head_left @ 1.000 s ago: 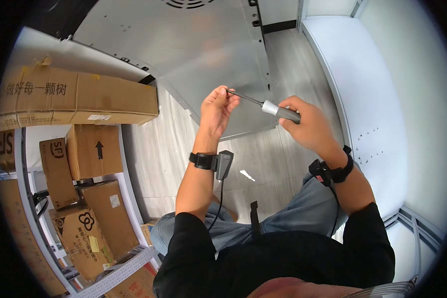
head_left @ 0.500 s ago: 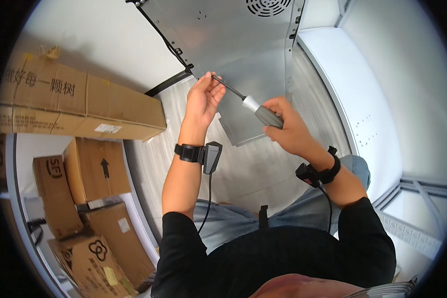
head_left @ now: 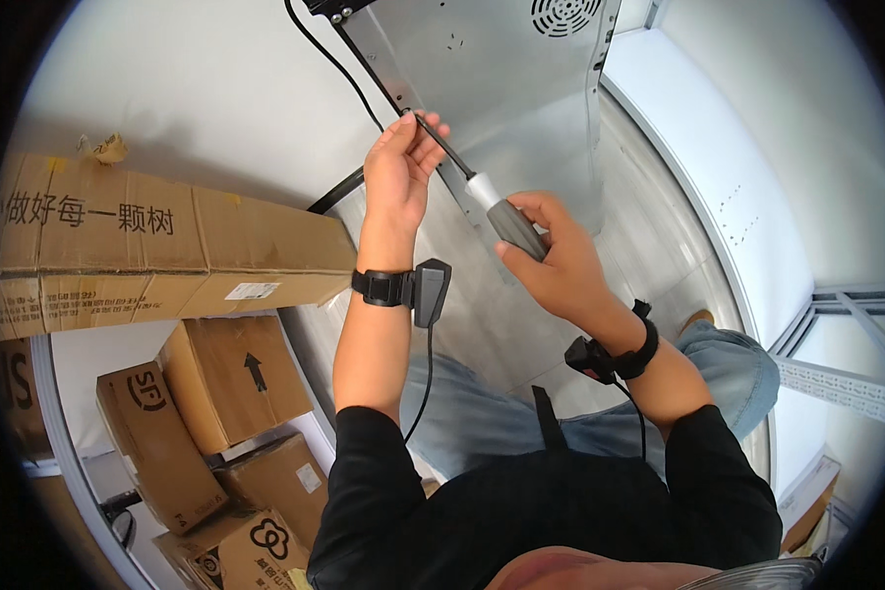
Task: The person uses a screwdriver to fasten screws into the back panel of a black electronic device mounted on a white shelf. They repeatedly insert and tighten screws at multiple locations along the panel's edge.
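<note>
My right hand (head_left: 558, 258) is closed round the grey handle of a screwdriver (head_left: 517, 228). Its silver collar and dark shaft point up and left to my left hand (head_left: 395, 177). There my left thumb and forefinger pinch close about the shaft's tip, the other fingers loosely curled. Whether a screw sits at the tip is hidden by the fingers. The tip lies by the left edge of a large grey metal panel (head_left: 501, 98), which has small holes along its edges and a round vent at the top.
A long cardboard box (head_left: 147, 241) stands at the left, above a shelf with several smaller cartons (head_left: 236, 379). A black cable (head_left: 336, 64) hangs beside the panel. White panelling (head_left: 698, 147) borders the right side. Grey floor (head_left: 511, 344) shows below my hands.
My hands and the screwdriver have moved nearer the panel's left edge, the tip now close to it. The view has shifted, and the left boxes show more fully.
</note>
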`<action>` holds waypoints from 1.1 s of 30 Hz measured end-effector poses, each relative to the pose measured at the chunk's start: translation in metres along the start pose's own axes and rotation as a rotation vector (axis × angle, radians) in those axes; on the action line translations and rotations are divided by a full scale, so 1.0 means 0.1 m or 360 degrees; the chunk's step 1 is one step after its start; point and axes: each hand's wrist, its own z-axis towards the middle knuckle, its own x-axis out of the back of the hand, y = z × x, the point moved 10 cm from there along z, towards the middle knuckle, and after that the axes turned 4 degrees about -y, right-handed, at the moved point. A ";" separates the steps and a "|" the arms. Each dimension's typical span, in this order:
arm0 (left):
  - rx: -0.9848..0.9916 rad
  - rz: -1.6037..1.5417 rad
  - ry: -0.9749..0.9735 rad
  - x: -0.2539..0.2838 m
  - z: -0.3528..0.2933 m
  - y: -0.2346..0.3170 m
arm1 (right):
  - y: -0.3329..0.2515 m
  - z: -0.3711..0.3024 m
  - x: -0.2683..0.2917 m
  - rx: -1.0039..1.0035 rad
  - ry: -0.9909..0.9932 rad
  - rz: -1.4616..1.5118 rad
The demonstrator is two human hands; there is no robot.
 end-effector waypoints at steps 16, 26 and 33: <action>-0.0021 -0.0261 0.0002 0.07 0.19 -0.01 | -0.12 0.08 -0.27 -0.0002 0.0208 -0.0135; 0.0029 -0.0235 0.0097 0.11 0.22 -0.04 | -0.09 0.08 -0.31 -0.0042 0.0201 -0.0135; 0.0043 -0.0269 0.0089 0.12 0.22 -0.07 | -0.08 0.10 -0.31 0.0035 0.0201 -0.0172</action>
